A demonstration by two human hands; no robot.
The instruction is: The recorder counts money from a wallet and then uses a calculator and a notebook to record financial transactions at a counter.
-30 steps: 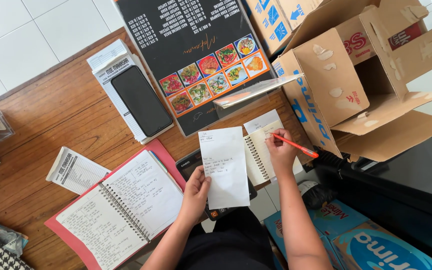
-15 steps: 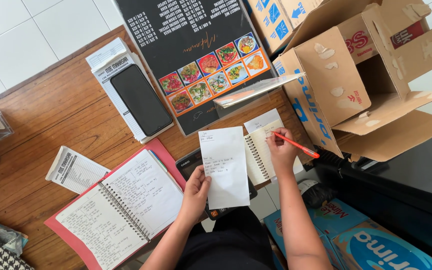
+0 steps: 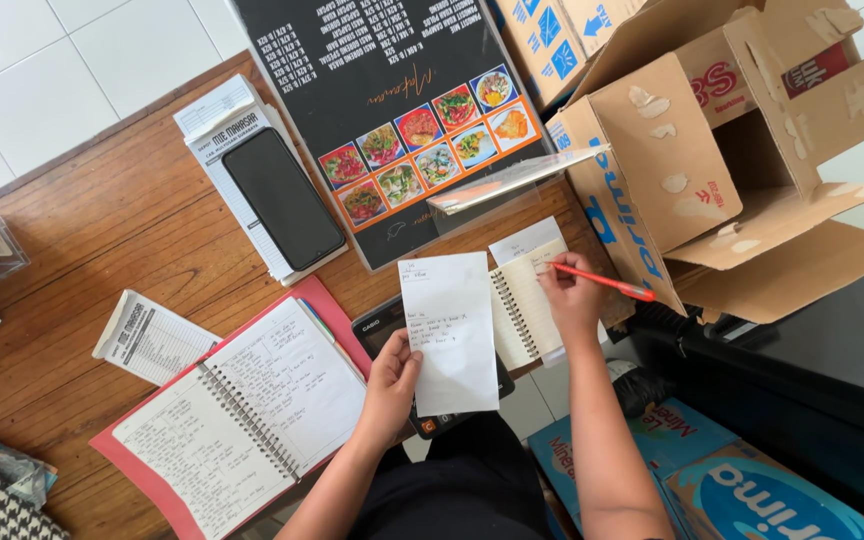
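My left hand (image 3: 392, 385) pinches the lower left edge of a white handwritten paper slip (image 3: 449, 330), holding it up over a dark calculator (image 3: 376, 326). My right hand (image 3: 572, 295) grips a red pen (image 3: 607, 283), its tip resting on the right page of a small spiral notebook (image 3: 522, 310) at the table's near edge. A loose white note (image 3: 520, 241) lies just beyond the notebook.
A large open spiral notebook (image 3: 242, 415) lies on a red folder on the wooden table (image 3: 102, 230). A black phone (image 3: 283, 198) rests on receipt pads, beside a black menu board (image 3: 392, 90). Open cardboard boxes (image 3: 712, 150) stand to the right, printed cartons (image 3: 712, 480) below.
My right hand has shifted slightly to the right and up on the small notebook, and the pen now lies flatter. My left hand and the slip have stayed put.
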